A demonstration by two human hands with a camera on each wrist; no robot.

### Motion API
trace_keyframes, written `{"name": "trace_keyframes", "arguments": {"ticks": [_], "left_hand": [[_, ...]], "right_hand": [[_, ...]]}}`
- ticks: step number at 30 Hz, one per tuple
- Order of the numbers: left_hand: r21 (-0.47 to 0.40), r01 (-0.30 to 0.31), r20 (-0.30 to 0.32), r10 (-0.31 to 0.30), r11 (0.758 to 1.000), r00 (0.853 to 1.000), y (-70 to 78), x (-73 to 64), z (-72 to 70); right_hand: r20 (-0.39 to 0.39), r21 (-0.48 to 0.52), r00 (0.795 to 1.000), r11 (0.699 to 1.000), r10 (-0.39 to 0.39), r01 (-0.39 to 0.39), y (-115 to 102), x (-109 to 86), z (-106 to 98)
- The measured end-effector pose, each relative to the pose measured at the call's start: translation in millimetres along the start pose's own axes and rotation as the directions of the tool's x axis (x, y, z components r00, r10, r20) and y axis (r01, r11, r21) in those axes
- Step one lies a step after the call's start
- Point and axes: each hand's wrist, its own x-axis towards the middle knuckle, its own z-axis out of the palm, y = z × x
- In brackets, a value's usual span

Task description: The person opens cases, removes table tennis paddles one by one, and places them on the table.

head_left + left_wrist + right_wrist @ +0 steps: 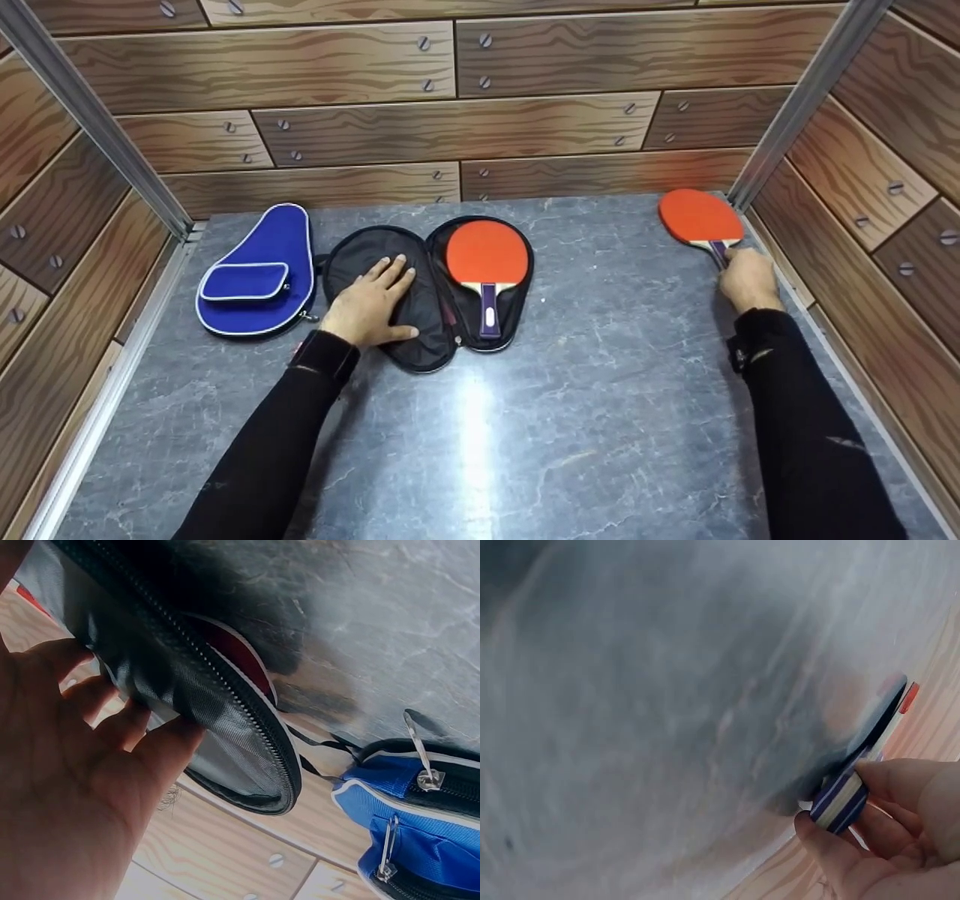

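Note:
My left hand (373, 300) lies spread on the black inner lining of an opened paddle case (352, 251), its fingers extended in the left wrist view too. In the case's other half rests a table tennis paddle (487, 251) with red rubber and a purple handle pointing toward me. Far to the right, my right hand (750, 279) grips a second red paddle (699, 214) by its handle. The right wrist view shows thumb and fingers around the striped handle end (840, 801), with the blade seen edge-on beyond.
A blue paddle case (259, 247) with white piping and a small front pocket lies left of the opened case. Wood-patterned walls (352, 131) enclose the grey marbled table (600, 390) at the back and both sides. Metal posts (814, 97) stand at the back corners.

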Motion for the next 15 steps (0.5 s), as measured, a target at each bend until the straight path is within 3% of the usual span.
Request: {"name": "trace_keyframes", "arguments": {"ticks": [3, 8, 15], "left_hand": [[-0.005, -0.001, 0.004, 0.001, 1.000, 1.000, 0.1, -0.3, -0.2], [0.006, -0.005, 0.002, 0.005, 1.000, 1.000, 0.5, 0.2, 0.3], [0.002, -0.002, -0.012, 0.003, 1.000, 1.000, 1.0, -2.0, -1.1]], "right_hand": [[0.011, 0.002, 1.000, 1.000, 0.015, -0.015, -2.9, -1.5, -3.1], [0.050, 0.019, 0.999, 1.000, 0.022, -0.023, -47.2, -27.4, -33.1], [0.022, 0.050, 1.000, 0.999, -0.016, 0.015, -87.9, -31.8, -39.7]]}}
